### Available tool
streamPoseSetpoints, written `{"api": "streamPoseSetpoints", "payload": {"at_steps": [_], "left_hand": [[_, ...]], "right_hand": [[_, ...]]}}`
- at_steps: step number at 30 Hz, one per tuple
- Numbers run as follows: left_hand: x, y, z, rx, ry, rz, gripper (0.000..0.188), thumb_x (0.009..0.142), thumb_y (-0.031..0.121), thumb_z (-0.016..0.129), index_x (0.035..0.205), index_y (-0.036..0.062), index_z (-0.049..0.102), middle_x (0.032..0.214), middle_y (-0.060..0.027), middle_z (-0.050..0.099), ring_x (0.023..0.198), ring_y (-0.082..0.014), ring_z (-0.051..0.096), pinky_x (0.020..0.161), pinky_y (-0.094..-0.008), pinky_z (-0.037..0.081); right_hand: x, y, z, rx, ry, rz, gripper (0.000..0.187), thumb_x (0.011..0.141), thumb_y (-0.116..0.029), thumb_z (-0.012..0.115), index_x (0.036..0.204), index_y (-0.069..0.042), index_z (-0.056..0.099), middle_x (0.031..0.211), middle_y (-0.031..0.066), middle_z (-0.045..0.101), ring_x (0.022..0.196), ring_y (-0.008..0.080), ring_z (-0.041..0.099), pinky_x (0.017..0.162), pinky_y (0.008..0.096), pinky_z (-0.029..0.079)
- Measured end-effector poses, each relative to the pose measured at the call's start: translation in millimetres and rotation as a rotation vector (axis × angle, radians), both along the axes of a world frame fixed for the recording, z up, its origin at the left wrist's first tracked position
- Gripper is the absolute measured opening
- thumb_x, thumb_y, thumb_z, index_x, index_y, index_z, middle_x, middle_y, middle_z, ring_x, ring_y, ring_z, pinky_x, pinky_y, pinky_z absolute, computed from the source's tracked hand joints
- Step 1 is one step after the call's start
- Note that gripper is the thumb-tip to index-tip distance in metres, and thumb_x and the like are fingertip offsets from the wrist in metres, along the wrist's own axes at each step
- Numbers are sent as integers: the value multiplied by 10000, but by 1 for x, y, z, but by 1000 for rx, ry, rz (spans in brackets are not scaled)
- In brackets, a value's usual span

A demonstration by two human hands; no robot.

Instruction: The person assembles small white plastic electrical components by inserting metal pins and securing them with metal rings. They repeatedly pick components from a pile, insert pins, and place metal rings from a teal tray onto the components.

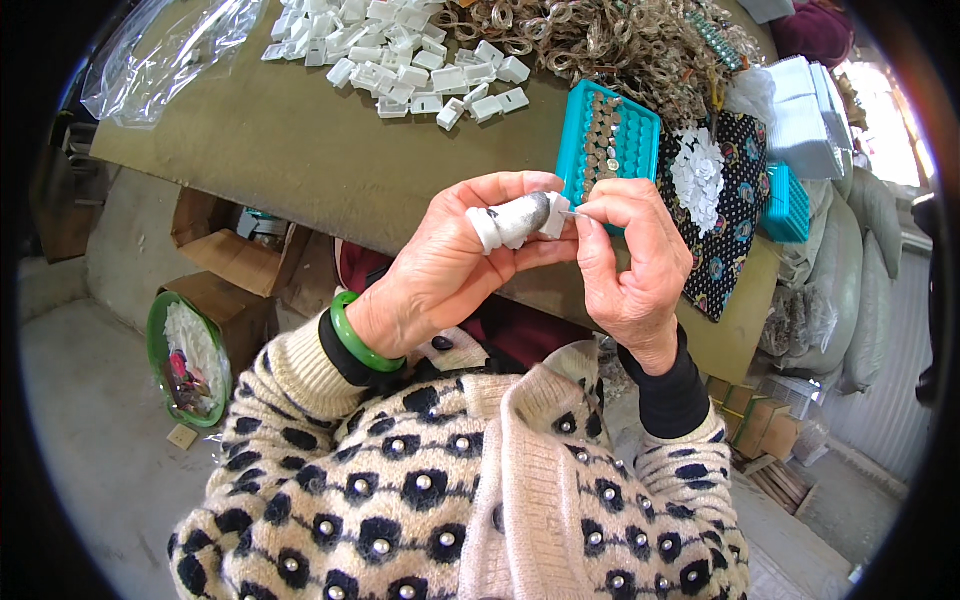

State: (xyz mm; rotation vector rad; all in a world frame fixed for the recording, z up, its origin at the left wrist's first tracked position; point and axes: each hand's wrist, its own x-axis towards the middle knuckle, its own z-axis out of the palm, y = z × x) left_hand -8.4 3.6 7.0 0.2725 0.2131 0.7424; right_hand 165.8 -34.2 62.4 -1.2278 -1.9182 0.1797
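My left hand (425, 245) is closed around a small white plastic piece (556, 215), held between thumb and fingertips in front of my body. A white covering, smudged grey-black at its tip, wraps one finger (510, 220) of that hand. My right hand (640, 265) comes in from the other side, thumb and forefinger pinched on a thin pale sliver (570, 212) that meets the white piece. What exactly the sliver is, I cannot make out. Just beyond my fingers lies a teal tray (572, 130) with rows of small round discs (603, 125).
Small white plastic boxes (400, 70) lie heaped on the table (300, 150), beside a pile of clear brownish coils (590, 40). White flat pieces (698, 178) rest on a patterned cloth (735, 240). A green basin (157, 345) and cardboard boxes (225, 255) stand below at left; sacks (845, 280) at right.
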Motion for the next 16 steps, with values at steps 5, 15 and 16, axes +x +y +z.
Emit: {"api": "streamPoseSetpoints", "payload": {"at_steps": [5,15,16], "left_hand": [[0,-2,1,-30,68,26,301,942,149,677,1212,24,630,1125,-89,687,1047,-194,674,982,-405,551],[0,1,7,26,83,38,296,948,146,671,1213,22,630,1104,-82,695,1025,-188,680,955,-393,566],[0,1,7,22,93,35,296,948,146,671,1213,22,630,1104,-82,695,1025,-188,680,955,-393,566]], "right_hand": [[-1,3,-3,5,-5,23,190,774,112,664,917,6,598,867,130,617,755,285,617,676,366,520],[4,6,-2,-128,73,57,127,822,56,644,921,-4,593,909,129,632,793,253,624,744,325,514],[5,6,-2,-143,69,53,124,825,51,643,923,-6,593,912,129,633,794,256,625,743,329,516]]}}
